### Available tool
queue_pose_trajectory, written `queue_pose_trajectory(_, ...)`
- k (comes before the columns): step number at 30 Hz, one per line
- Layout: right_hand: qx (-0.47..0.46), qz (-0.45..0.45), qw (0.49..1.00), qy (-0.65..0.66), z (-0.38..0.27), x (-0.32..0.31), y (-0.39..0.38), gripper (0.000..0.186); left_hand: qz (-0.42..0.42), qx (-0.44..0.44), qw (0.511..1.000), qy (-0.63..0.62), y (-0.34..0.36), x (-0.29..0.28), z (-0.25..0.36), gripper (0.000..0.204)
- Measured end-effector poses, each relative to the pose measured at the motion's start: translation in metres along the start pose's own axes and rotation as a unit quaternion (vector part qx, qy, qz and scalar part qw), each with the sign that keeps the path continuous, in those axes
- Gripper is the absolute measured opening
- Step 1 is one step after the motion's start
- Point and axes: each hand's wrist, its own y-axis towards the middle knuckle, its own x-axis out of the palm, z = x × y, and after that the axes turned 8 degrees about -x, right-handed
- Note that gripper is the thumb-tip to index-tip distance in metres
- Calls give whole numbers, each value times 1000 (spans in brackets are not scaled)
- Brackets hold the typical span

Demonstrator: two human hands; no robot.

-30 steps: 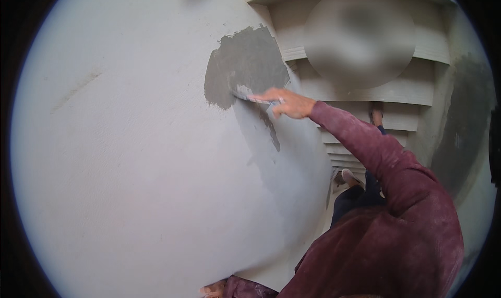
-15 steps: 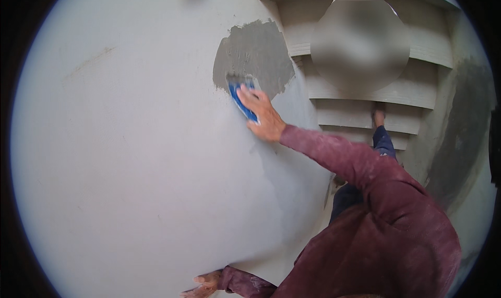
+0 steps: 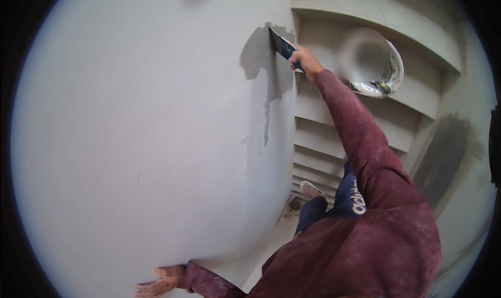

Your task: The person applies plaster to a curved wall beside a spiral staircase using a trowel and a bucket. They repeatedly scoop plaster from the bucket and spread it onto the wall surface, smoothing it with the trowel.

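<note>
My right hand (image 3: pixel 308 63) is closed around a wide blue putty knife (image 3: pixel 285 47), seen nearly edge-on. Its tip meets the upper part of a grey plaster patch (image 3: pixel 254 53) on the white wall (image 3: pixel 156 126). Below the patch, a thin grey streak (image 3: pixel 267 123) runs down the wall. At the lower left, my left hand (image 3: pixel 162 282) has its fingers stretched and spread by the wall, holding nothing; the frame's edge cuts off part of it.
Pale stairs (image 3: pixel 376 115) descend along the wall's right side. A white bucket (image 3: pixel 401 71) stands on a step close to my right forearm; its inside is blurred. Another grey patch (image 3: pixel 443 157) covers the opposite wall. My foot (image 3: pixel 312 189) rests on a lower step.
My right hand has moved up and right with the putty knife, which has turned from lying flatter on the wall to edge-on. The view has shifted, uncovering the bucket's rim.
</note>
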Motion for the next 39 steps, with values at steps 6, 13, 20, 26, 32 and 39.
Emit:
queue_pose_trajectory(6, -50, -144, 985, -79, 2, 68, -97, 74, 38, 3, 998, -51, -3, 10, -31, 72)
queue_pose_trajectory(13, 66, -66, 990, 107, 2, 30, -135, 67, 39, 13, 999, -25, -6, 9, -27, 74)
queue_pose_trajectory(20, -25, 21, 999, 35, -35, -13, 8, 54, 23, -4, 1000, 6, -2, -1, -26, 75)
queue_pose_trajectory(26, -42, -93, 994, -24, -16, 39, -50, 69, 16, 2, 1000, 7, -4, 1, -21, 75)
queue_pose_trajectory(32, -40, -282, 956, -76, -26, 76, -144, 73, 33, 27, 999, 10, 2, 5, -23, 72)
queue_pose_trajectory(39, 5, 40, 999, 33, 14, -44, -30, 54, 52, 83, 993, -63, -2, 12, -21, 65)
